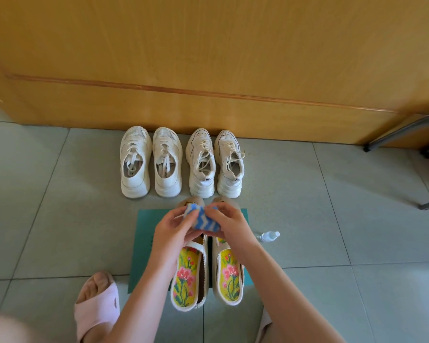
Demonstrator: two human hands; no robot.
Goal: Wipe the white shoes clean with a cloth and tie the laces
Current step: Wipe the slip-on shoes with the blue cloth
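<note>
Both curled, left hand (174, 230) and right hand (230, 224) pinch the cloth (205, 221) (blue-white, folded).

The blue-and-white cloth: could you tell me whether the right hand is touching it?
Touching. The head view shows the right hand pinching the cloth at its right end, with the left hand holding the other end.

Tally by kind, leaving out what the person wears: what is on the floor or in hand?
White lace-up sneakers: 4
Cream shoes with floral insoles: 2
Blue-and-white cloth: 1
Clear bottle: 1
Green mat: 1
Total: 9
</note>
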